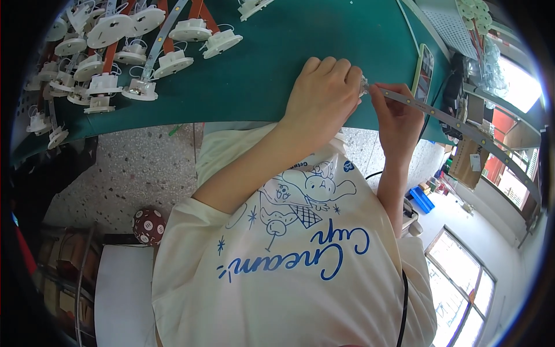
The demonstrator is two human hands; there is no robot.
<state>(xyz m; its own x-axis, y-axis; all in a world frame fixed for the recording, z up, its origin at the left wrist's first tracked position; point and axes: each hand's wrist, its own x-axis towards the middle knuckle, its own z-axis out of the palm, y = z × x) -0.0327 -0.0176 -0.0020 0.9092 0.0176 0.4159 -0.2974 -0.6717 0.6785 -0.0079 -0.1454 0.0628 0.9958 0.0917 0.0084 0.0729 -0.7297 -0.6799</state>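
My left hand [322,97] rests at the near edge of the green table [272,63], its fingers curled shut around a small clear-white part [364,87] that barely shows at the fingertips. My right hand [399,118] is right beside it, pinching the end of a long thin grey light strip [462,128]. The strip runs off to the right past the table edge. The strip's end meets the small part between the two hands; how they join is hidden by the fingers.
Several white round holders with wires [144,34] and orange strips lie piled at the table's far left. A phone in a green case [424,72] lies right of my hands. Below are a speckled floor, a patterned ball [148,225], a white box [124,289] and a cardboard box [467,162].
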